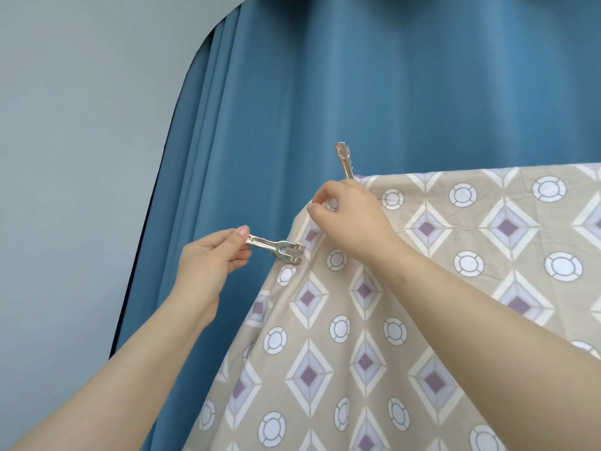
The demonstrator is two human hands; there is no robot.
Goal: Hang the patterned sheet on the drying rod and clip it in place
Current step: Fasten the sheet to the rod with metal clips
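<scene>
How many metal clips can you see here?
2. One metal clip stands up at the top corner of the sheet, above the right hand. The other clip is in the left hand. More may sit out of view.

open air left of the sheet (pixel 406 288) edge and above its top fold, blue curtain (pixel 325 92) close behind, upright metal clip (pixel 344 160) blocks the top corner, right hand (pixel 349 219) covers the corner, left hand (pixel 211 252) with second clip (pixel 279 249) fills the left gap
</scene>
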